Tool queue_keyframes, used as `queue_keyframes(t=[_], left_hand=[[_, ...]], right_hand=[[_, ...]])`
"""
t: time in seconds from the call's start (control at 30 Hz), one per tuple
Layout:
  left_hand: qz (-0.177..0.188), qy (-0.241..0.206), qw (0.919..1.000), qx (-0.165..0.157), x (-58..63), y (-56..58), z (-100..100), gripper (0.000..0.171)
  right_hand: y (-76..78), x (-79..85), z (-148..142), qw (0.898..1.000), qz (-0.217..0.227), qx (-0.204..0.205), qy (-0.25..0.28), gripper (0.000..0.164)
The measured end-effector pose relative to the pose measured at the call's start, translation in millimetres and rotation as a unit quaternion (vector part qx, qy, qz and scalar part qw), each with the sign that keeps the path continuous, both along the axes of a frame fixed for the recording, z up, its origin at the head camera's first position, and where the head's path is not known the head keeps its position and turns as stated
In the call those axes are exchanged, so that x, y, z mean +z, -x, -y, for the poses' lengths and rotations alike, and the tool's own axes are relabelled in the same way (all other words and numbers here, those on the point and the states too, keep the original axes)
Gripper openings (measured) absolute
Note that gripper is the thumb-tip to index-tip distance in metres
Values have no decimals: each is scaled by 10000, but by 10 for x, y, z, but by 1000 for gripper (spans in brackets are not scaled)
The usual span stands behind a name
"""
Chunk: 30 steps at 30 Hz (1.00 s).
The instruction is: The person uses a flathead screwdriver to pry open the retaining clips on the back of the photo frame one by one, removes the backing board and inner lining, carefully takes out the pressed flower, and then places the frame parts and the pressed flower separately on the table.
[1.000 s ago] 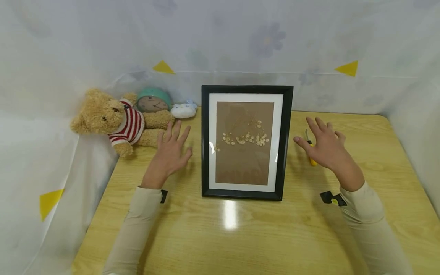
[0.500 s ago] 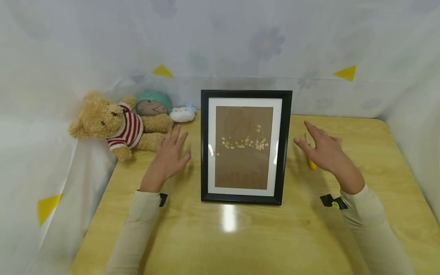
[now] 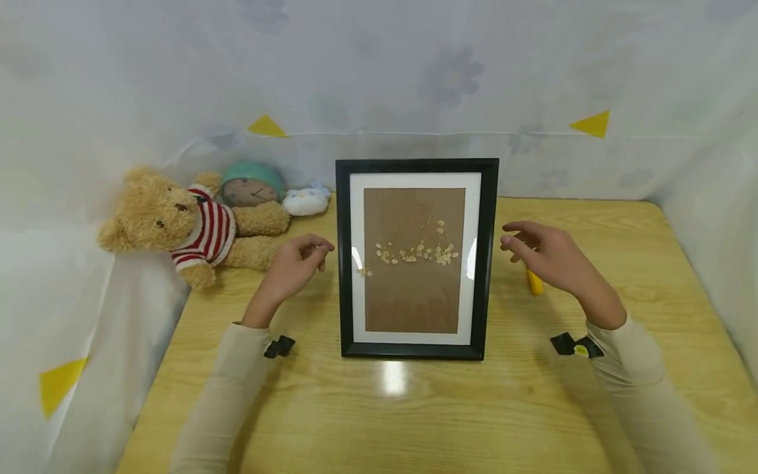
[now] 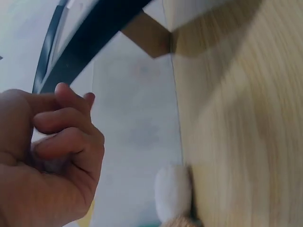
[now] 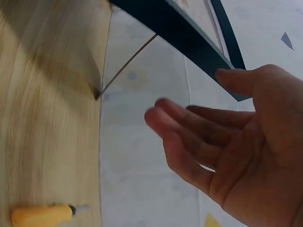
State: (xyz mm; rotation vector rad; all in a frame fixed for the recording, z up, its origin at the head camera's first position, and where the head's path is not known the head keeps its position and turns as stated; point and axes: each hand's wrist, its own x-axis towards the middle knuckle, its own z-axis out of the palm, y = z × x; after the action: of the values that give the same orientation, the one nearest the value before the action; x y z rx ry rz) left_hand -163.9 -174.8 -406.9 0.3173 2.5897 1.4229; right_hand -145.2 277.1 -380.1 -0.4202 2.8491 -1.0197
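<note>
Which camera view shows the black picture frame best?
The head view: the picture frame stands whole, front on, between the left hand and right hand. The left wrist view gives only part of its black border and the brown support behind; the right wrist view, part of the border and that support's thin edge.

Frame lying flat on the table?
No, the right wrist view shows the black picture frame standing tilted, with a thin brown strut behind it reaching down to the table.
</note>
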Motion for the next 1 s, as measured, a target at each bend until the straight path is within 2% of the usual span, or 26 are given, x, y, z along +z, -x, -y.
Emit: queue_keyframes(t=[0.07, 0.13, 0.23, 0.3, 0.37, 0.47, 0.5, 0.57, 0.63, 0.67, 0.83, 0.9, 1.0], left_hand=[[410, -331, 9986, 16, 18, -11, 5, 30], [931, -738, 9929, -15, 21, -16, 22, 31], [1762, -1393, 9744, -138, 29, -15, 47, 35], [2251, -1765, 9577, -326, 43, -11, 48, 40], [2703, -2115, 9379, -504, 65, -8, 33, 44], [3256, -2538, 9083, -670, 111, -7, -16, 49], [3387, -2626, 9010, -680, 130, -9, -34, 50], [3550, -2672, 8931, -707, 163, -16, -58, 51], [3635, -2651, 8904, -690, 187, -26, -74, 53], [3641, -2606, 8916, -676, 193, -29, -78, 55], [3465, -2425, 9040, -625, 179, -39, -86, 60], [3366, -2390, 9088, -597, 165, -43, -87, 59], [3272, -2411, 9120, -548, 161, -59, -90, 58]], right_hand=[[35, 15, 5, 9989, 242, 239, 313, 44], [59, 42, 10, 9953, 625, 342, 653, 44], [73, 78, 23, 9864, 1159, 317, 1118, 46], [69, 94, 44, 9758, 1580, 247, 1489, 50], [61, 96, 69, 9587, 2087, 238, 1917, 56], [49, 90, 105, 9252, 2873, 320, 2460, 65], [48, 85, 114, 9129, 3130, 373, 2593, 68], [43, 79, 127, 8914, 3532, 506, 2794, 72], [39, 82, 137, 8775, 3808, 557, 2861, 78], [39, 81, 142, 8696, 3922, 592, 2939, 80], [37, 90, 139, 8446, 4210, 716, 3229, 84], [28, 98, 138, 8407, 4245, 743, 3278, 83], [1, 121, 145, 8392, 4242, 706, 3329, 83]])
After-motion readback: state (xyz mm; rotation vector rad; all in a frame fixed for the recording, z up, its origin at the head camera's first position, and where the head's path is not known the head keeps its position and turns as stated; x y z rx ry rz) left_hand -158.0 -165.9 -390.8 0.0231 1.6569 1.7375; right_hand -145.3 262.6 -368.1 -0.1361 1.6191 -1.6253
